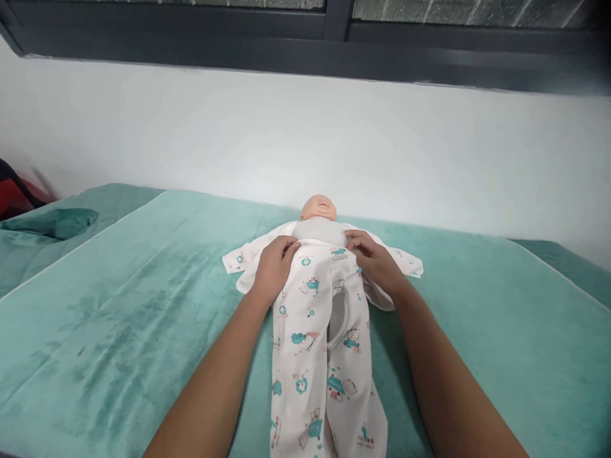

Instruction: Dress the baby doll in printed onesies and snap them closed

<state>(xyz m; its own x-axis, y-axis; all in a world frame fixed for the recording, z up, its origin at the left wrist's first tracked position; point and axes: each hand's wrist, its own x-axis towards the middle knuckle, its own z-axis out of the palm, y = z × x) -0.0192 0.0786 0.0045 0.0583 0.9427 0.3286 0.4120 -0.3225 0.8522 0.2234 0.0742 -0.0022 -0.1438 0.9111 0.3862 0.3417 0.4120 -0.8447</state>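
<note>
A baby doll (319, 208) lies on its back, head toward the wall, with its grey-white torso showing at the chest. Under it a white printed baby jacket (235, 259) is spread, both sleeves stretched out sideways. White baby pants (305, 318) with teal prints and an open crotch cover the doll from the waist down. My left hand (275, 266) pinches the left end of the waistband. At the waistband's other end, my right hand (376, 259) has its fingers closed on the edge. Whether the doll's legs are inside the pants cannot be seen.
A teal plush cover (143, 318) lies beneath the doll, with a pale seam near either side. Behind it rises a white wall (238, 140) below a dark window frame (286, 48). A red and black object (16, 194) stands at the far left.
</note>
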